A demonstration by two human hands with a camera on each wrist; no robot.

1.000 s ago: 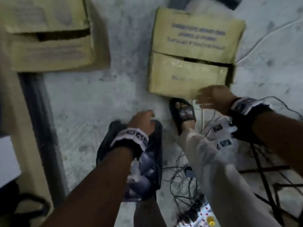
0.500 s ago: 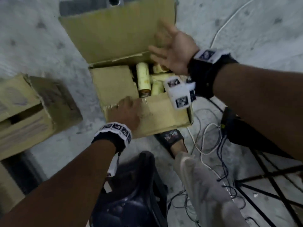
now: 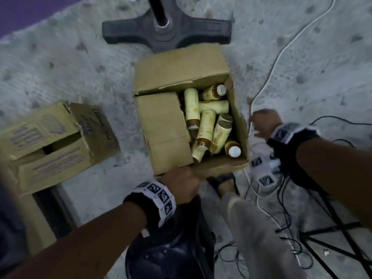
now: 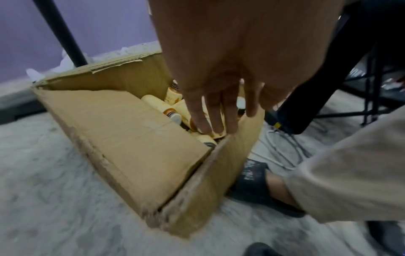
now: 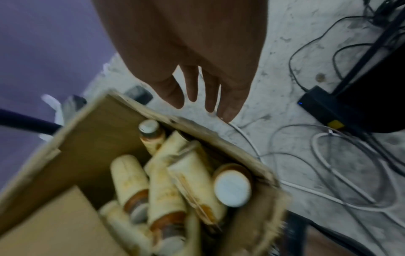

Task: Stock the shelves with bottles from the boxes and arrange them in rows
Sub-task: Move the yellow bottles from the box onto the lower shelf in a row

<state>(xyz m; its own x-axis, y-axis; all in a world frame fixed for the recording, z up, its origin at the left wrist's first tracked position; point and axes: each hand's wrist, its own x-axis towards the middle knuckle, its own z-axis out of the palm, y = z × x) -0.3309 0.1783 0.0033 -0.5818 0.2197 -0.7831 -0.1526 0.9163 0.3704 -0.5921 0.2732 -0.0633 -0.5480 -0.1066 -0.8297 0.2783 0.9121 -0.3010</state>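
Left hand at the box, right hand beside it

The left hand hooks its fingers over the box's near wall; the right hand hangs open just outside, bottles lying jumbled to its left, mostly lengthwise.

Two boxes, about eight bottles

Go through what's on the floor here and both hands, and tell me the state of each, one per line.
Open box: flaps open, on the floor.
Bottles: capped, jumbled inside it.
Second box: flaps partly closed.
Left hand: gripping the open box's near edge.
Right hand: open, beside the open box, holding nothing.
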